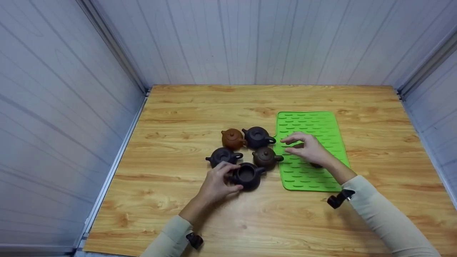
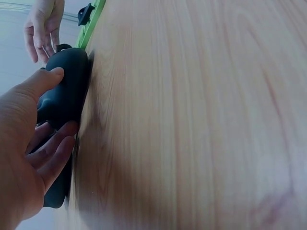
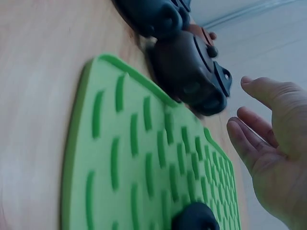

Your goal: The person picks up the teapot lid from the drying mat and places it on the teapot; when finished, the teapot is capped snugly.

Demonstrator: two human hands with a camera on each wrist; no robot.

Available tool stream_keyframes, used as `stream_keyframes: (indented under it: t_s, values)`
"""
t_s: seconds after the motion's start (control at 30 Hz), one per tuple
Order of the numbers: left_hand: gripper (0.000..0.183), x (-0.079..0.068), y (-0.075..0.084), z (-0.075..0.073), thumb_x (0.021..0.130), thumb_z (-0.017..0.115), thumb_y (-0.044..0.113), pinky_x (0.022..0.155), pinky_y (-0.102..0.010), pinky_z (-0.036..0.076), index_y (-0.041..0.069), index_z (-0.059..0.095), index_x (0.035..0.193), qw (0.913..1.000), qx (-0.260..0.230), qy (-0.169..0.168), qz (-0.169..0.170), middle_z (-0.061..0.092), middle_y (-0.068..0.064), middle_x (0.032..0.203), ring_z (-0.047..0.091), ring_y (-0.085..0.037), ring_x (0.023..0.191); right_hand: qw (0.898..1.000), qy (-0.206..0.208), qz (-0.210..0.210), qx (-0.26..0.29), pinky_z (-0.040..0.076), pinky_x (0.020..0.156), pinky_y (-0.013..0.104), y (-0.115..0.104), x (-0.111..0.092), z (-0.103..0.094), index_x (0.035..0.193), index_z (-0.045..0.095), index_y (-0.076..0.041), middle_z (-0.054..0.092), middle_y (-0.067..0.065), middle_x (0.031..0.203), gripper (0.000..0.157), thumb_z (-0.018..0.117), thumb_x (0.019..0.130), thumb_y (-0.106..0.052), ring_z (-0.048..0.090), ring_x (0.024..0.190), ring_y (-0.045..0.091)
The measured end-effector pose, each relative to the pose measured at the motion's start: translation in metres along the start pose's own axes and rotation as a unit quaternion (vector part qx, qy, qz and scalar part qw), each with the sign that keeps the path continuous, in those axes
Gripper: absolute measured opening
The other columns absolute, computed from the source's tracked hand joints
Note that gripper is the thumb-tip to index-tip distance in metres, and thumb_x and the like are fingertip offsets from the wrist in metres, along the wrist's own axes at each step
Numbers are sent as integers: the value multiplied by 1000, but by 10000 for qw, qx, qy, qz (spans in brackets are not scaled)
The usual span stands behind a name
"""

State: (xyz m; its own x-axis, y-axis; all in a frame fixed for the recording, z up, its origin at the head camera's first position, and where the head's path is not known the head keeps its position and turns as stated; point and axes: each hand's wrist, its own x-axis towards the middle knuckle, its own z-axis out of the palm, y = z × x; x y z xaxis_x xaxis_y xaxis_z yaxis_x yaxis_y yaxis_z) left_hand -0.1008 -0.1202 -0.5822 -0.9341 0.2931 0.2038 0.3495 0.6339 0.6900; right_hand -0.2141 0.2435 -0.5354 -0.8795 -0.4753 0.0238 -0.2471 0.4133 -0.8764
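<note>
My left hand [image 1: 214,182] grips a lidless black teapot [image 1: 252,184] by its left side, the thumb low on the body and the fingers higher. In the left wrist view the thumb lies across this teapot [image 2: 69,93]. Over the green mat [image 1: 296,182] hovers my right hand [image 1: 307,147], thumb and fingers apart, holding nothing. The dark brown teapot [image 1: 265,157] stands nearest to its fingertips. A small dark knobbed piece [image 3: 195,218] lies on the mat, partly hidden by my right wrist in the head view.
Behind the held teapot stand a black teapot [image 1: 218,157], an orange-brown teapot [image 1: 232,138] and another black teapot [image 1: 257,138], all lidded and close together. The wooden table [image 1: 171,125] meets pale panel walls [image 1: 235,43] at the back and sides.
</note>
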Motion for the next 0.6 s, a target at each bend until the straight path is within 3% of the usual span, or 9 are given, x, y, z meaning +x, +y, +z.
stream_keyframes:
  t_s: [0.17,0.33,0.6]
  values:
    - [60,0,-1,1,82,103,24,100,-44,65,13,79,137,9998,-17,85,155,77,-7,132,77,-26,118,9998,153,76,-109,59,99,13,2,-8,-17,135,77,5,75,24,138,33,81,104,-7,71,116,1]
    - [59,-1,-7,5,84,101,25,99,-41,65,12,79,137,9989,-3,215,418,77,-7,130,77,-25,117,9992,340,80,-218,58,98,11,10,-18,-30,135,77,6,73,27,135,33,79,104,-5,70,116,-1]
    - [59,1,1,0,86,100,25,107,-47,63,14,78,141,10000,15,-98,7,77,-6,136,76,-28,127,9976,543,111,-422,58,96,10,25,-35,-43,134,79,4,73,26,132,32,80,105,-8,65,112,-11]
